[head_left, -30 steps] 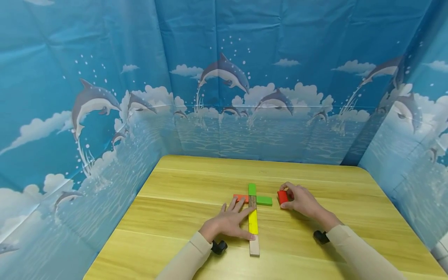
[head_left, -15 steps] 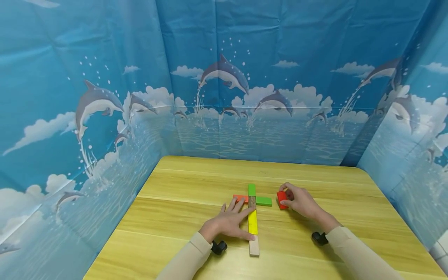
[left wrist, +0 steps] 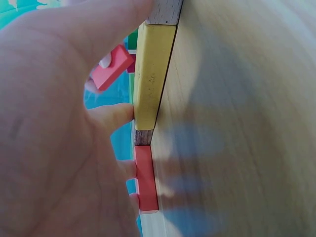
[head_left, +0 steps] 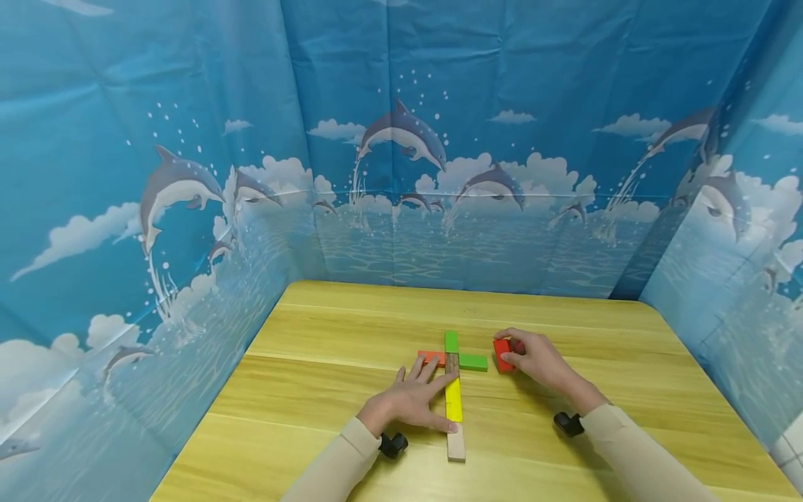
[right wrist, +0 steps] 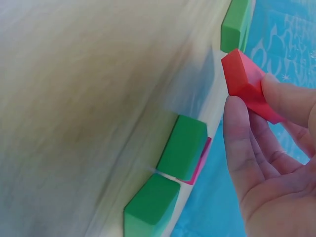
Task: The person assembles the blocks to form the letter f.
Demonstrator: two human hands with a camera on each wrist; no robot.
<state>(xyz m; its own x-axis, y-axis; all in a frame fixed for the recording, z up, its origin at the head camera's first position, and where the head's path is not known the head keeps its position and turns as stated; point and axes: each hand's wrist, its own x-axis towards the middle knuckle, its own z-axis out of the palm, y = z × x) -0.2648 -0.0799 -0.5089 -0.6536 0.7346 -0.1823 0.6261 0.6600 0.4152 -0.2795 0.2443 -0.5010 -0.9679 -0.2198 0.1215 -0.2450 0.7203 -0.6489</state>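
Note:
My left hand (head_left: 414,401) rests spread on a cross of wooden blocks. Its thumb touches where the yellow block (head_left: 453,399) meets the pale wooden block (head_left: 456,443), and its other fingers reach the dark brown block (head_left: 452,364) and the orange-red block (head_left: 431,358). One green block (head_left: 451,341) forms the far end, and another green block (head_left: 473,362) the right arm. Right of the cross, my right hand (head_left: 542,362) pinches a red block (right wrist: 245,81) between thumb and fingers, tilted in the right wrist view.
In the right wrist view, two darker green blocks (right wrist: 182,148) lie on the table near the hand, with a pink edge (right wrist: 201,160) beside one. The wood-grain table (head_left: 314,335) meets a blue dolphin curtain (head_left: 389,230) at the back. Both wrists wear small black cameras (head_left: 393,445).
The red block in my right hand has turned and shifted slightly left with the hand. My left hand has stayed on the cross.

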